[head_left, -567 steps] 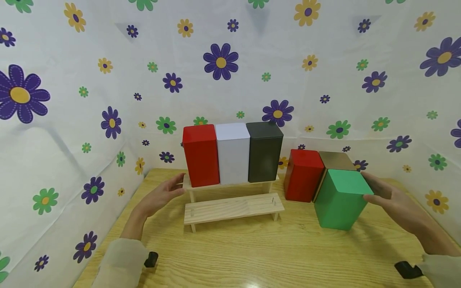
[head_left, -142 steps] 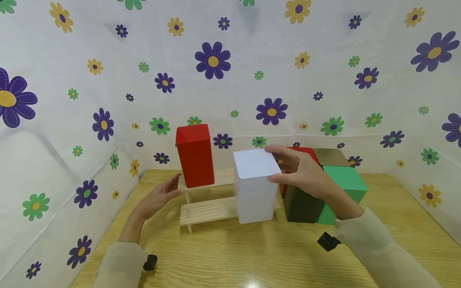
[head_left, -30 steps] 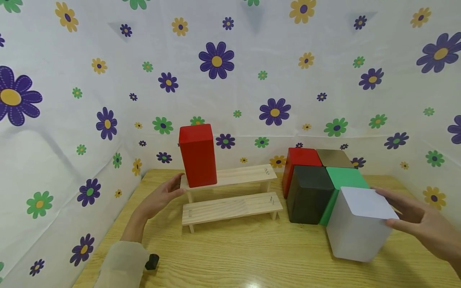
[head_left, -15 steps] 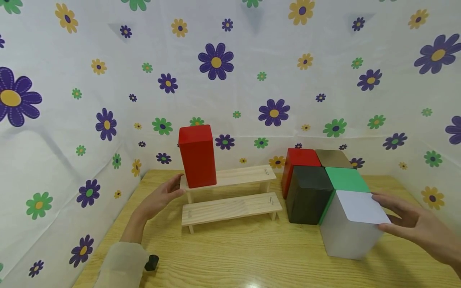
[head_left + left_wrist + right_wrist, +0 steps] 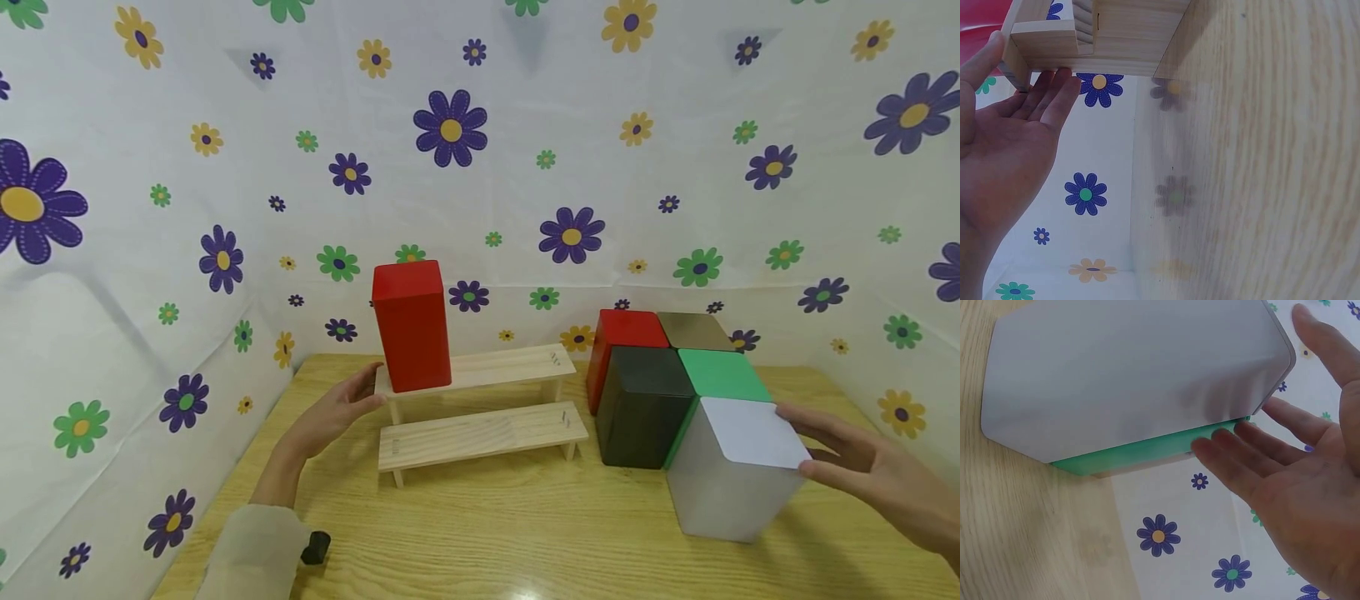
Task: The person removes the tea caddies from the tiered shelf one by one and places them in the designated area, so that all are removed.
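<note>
My right hand (image 5: 873, 471) is beside the white box (image 5: 735, 492), fingers spread and thumb off its side in the right wrist view (image 5: 1297, 481). The white box stands upright on the table, in front of the green box (image 5: 720, 372) and partly hiding it. With my left hand (image 5: 330, 417) I hold the left end of the two-step wooden stand (image 5: 517, 364); in the left wrist view, thumb and fingers (image 5: 1054, 94) lie on either side of the board's end. A tall red box (image 5: 412, 333) stands on the upper step's left end.
Beside the green box stands a black box (image 5: 647, 408), with a second red box (image 5: 630, 327) and a brown box (image 5: 693, 331) behind. The stand's lower step (image 5: 480, 435) carries nothing. Flowered cloth (image 5: 480, 192) encloses the wooden table (image 5: 480, 533) at back and sides.
Since the oldest frame, the black and white boxes have gone from the stand to the right group. In the last second the white box shifted left against the green one, and my right hand released it.
</note>
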Demonstrator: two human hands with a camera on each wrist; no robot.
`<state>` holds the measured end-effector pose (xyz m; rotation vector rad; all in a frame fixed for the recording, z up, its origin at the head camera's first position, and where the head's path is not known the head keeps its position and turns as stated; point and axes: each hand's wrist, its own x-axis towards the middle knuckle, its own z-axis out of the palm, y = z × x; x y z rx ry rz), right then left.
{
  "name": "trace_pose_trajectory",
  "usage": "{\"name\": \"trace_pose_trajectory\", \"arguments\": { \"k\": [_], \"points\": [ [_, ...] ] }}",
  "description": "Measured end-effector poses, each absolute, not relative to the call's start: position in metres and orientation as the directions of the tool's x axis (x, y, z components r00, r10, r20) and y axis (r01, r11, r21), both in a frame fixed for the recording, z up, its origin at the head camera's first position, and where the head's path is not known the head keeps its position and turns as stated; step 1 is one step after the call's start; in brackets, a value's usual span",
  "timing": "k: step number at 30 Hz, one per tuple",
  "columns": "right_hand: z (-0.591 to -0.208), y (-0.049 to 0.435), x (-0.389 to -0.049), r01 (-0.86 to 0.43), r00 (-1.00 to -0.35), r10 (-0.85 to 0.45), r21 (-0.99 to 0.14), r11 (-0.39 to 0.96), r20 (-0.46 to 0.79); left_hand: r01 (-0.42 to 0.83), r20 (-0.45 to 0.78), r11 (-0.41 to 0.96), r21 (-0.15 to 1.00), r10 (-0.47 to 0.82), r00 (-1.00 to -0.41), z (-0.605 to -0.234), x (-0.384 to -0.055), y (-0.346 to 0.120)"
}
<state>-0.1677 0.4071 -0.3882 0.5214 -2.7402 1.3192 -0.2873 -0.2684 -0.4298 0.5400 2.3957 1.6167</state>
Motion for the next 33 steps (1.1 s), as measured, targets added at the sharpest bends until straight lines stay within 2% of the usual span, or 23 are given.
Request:
{"name": "trace_pose_trajectory", "arguments": {
  "k": [5,12,22,29,33],
  "points": [
    [-0.375,0.404,-0.167,-0.274,-0.961,-0.197,-0.712,0.646,0.192,0.191,0.039,0.339,0.921,0.408,-0.912,-0.430,-0.288,-0.269],
    [-0.351,0.389,-0.168,-0.242,-0.963,-0.090,-0.664,0.708,0.255,0.185,0.037,0.330,0.926,0.408,-0.912,-0.429,-0.288,-0.269],
    [-0.330,0.362,-0.172,-0.285,-0.957,-0.148,-0.710,0.644,0.250,0.181,0.031,0.334,0.925,0.408,-0.913,-0.429,-0.286,-0.269],
    [-0.325,0.335,-0.173,-0.367,-0.930,-0.202,-0.765,0.529,0.306,0.178,0.027,0.332,0.926,0.413,-0.911,-0.428,-0.286,-0.269],
    [-0.321,0.321,-0.175,-0.383,-0.924,-0.216,-0.747,0.543,0.316,0.179,0.028,0.330,0.927,0.414,-0.910,-0.429,-0.287,-0.269]
  ]
}}
